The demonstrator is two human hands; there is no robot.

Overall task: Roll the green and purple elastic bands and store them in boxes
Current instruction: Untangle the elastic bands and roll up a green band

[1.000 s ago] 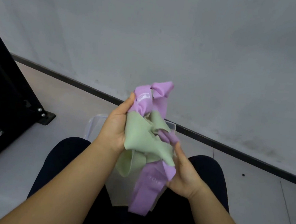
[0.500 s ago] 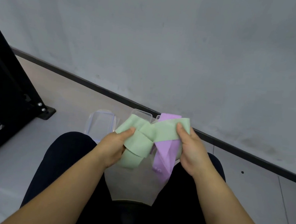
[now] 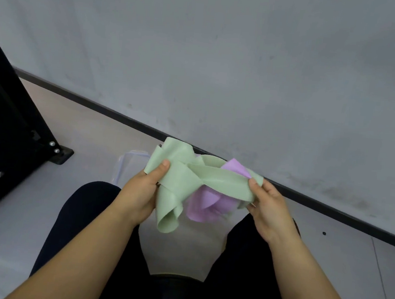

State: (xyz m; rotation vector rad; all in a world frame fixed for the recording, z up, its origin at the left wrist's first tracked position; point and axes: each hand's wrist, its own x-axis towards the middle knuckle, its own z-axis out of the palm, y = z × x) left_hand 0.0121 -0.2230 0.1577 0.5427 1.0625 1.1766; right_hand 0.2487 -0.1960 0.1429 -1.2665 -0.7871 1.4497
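Note:
A pale green elastic band [image 3: 188, 182] is stretched between my two hands above my lap, twisted and looped. My left hand [image 3: 143, 192] pinches its left part with the thumb on top. My right hand [image 3: 267, 206] pinches its right end. A purple elastic band [image 3: 206, 208] hangs tangled behind and under the green one, with a corner showing near my right thumb. A clear plastic box [image 3: 130, 164] stands on the floor past my knees, mostly hidden by the bands.
I sit facing a grey wall [image 3: 224, 55] with a dark skirting strip [image 3: 330, 208]. A black metal frame [image 3: 4, 135] stands on the floor at the left. My dark-trousered legs [image 3: 84, 210] fill the lower view.
My hands moved apart and spread the green band wider. The purple band, held high a second ago, now hangs lower behind the green one.

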